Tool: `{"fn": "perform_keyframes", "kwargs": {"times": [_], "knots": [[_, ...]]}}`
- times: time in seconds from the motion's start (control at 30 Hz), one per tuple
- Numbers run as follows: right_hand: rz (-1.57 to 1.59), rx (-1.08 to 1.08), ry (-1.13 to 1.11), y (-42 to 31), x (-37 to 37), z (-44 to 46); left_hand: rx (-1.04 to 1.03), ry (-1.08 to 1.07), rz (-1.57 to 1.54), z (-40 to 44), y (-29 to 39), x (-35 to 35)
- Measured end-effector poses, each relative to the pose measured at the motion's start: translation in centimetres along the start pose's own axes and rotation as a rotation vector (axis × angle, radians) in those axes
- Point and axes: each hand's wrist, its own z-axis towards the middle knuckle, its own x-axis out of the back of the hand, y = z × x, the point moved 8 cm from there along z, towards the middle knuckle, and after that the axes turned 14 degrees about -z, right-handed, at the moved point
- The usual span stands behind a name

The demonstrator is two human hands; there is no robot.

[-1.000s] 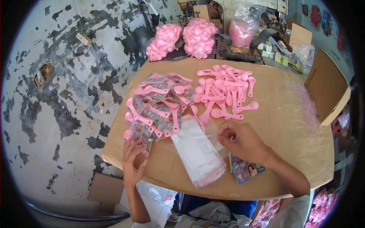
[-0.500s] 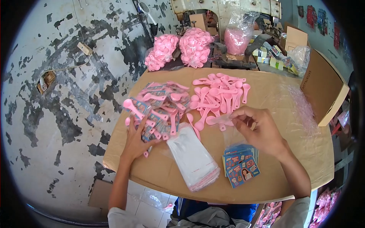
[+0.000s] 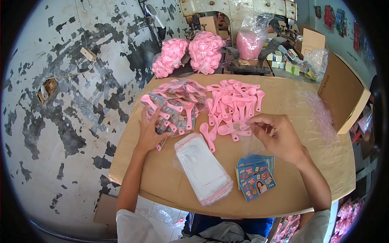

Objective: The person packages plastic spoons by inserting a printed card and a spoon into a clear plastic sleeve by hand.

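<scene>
Head view: landmark is the stack of clear plastic sleeves with pinkish edge strips [image 3: 202, 170], lying aslant on the brown-paper-covered bench [image 3: 304, 188].

Right hand [image 3: 281, 137]: narrow pinch, thumb against fingertips, on a transparent, crinkled plastic sleeve [image 3: 248, 142], right of and beyond the stack. Left hand [image 3: 149, 135]: fingers spread, touching the heap of bagged pink spoons with blue cards [image 3: 189, 113], beyond the stack to its left; cannot tell whether it grips any.

Handling (judged): sleeve very light, limp, slippery, prone to creasing; best taken at one edge between thumb and forefinger. Loose glossy pink plastic spoons [image 3: 242, 106], beyond the stack to its right: light, stiff, smooth; take by the handle. Blue printed cards [image 3: 255, 184], just right of the stack: thin, fairly stiff, corners bendable; hold by the edges.

Appearance: spoons have rounded bowls and short handles; cards overlap, colourful pictures upward.
</scene>
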Motion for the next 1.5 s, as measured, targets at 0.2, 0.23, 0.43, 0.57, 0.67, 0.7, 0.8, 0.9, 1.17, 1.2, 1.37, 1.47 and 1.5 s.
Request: {"fn": "perform_keyframes", "kwargs": {"times": [0.2,0.23,0.43,0.57,0.67,0.7,0.8,0.9,1.17,1.2,1.37,1.47,1.5], "knots": [[-0.395,0.344,0.275,-5.0,1.1,-1.3,-0.072,-0.261,-0.89,-2.4,15.2,-2.7],[-0.401,0.372,0.238,-5.8,0.4,-1.6,-0.01,-0.352,-1.125,-3.2,18.3,-4.8],[-0.097,0.217,-0.09,-4.0,-1.5,-2.5,0.384,-0.494,-1.734,-2.6,22.0,-12.1],[0.114,0.113,-0.392,-2.0,-0.6,-3.8,0.556,-0.375,-1.88,-1.6,19.7,-11.9],[-0.258,0.331,-0.464,-0.4,-2.0,-5.6,0.696,-0.268,-1.962,-1.5,18.3,-11.5],[-0.3,0.306,-0.501,0.9,-3.1,-6.0,0.685,-0.292,-1.932,-1.5,18.1,-11.7],[-0.211,0.104,-0.613,3.9,-4.8,-5.7,0.689,-0.355,-1.857,-1.8,17.5,-12.2],[-0.055,-0.043,-0.651,6.0,-5.4,-5.4,0.71,-0.363,-1.847,-1.9,17.3,-12.3],[0.15,-0.083,-0.282,7.5,-4.4,-4.0,0.611,-0.299,-1.805,-1.9,17.4,-11.3],[0.246,-0.247,-0.282,7.9,-4.5,-3.9,0.609,-0.28,-1.798,-1.9,17.3,-11.3],[0.456,-0.326,-0.162,6.4,-6.2,-4.0,0.674,-0.247,-1.749,-2.6,17.8,-11.7],[0.469,-0.281,-0.136,5.0,-6.9,-4.0,0.638,-0.319,-1.72,-3.1,18.2,-11.9],[0.45,-0.259,-0.157,4.9,-7.0,-4.1,0.63,-0.301,-1.72,-3.2,18.1,-11.9]]}}
